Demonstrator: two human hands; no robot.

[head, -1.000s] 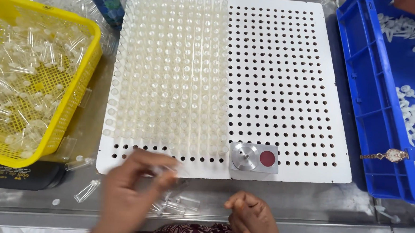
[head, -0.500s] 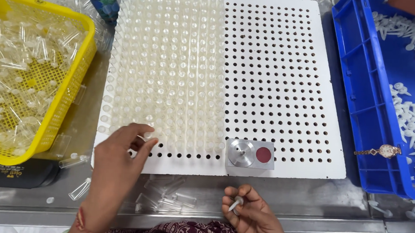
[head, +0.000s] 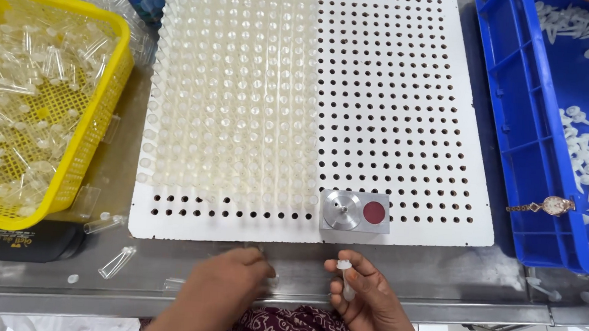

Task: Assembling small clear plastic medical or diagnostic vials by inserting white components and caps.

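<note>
Your right hand point(head: 368, 304) is hovering just below the white rack point(head: 391, 123), its fingers point(head: 349, 272) closing around a small clear tube point(head: 346, 281) held upright. Your left hand point(head: 224, 293) is resting beside it on the counter point(head: 490, 280), also just below the rack; its fingers are curling inward, but whether they are gripping anything I cannot tell. A yellow basket point(head: 87, 141) of tubes is sitting left of the rack, a blue bin point(head: 511, 130) right of it, and a metal knob point(head: 341, 210) is sitting on the rack's near edge.
</note>
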